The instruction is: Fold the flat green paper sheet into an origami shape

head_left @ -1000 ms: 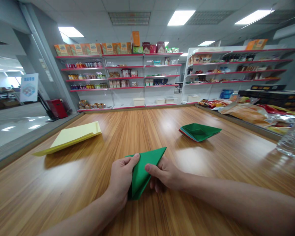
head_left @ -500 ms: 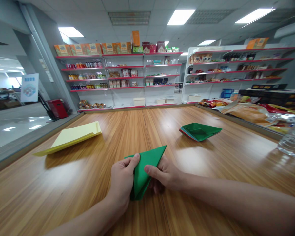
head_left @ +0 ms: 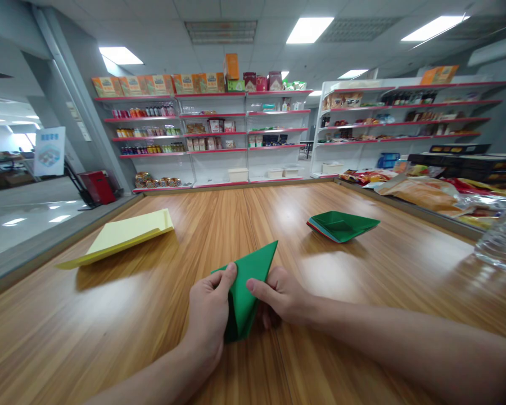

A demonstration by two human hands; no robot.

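Observation:
A folded sheet of green paper [head_left: 248,281] is held up between both hands above the wooden table, one pointed corner rising to the upper right. My left hand [head_left: 211,306] pinches its left side, thumb on the front face. On the right edge my right hand [head_left: 282,295] grips it, the thumb pressed to the front and the fingers mostly hidden behind. Farther off to the right sits a stack of folded paper boats [head_left: 340,226], dark green on top with red and blue edges below. At the left lies a pile of pale yellow paper sheets [head_left: 129,233], its edges curled.
The wooden table [head_left: 160,349] has a raised border. A clear plastic container [head_left: 501,242] stands at the right edge. Packaged snacks [head_left: 430,194] and dark boxes [head_left: 459,166] lie beyond the right border. Stocked shelves [head_left: 213,115] line the back wall.
The green paper's upper corner has tipped slightly left and toward the viewer. My right hand has shifted a little with it; both hands keep their hold.

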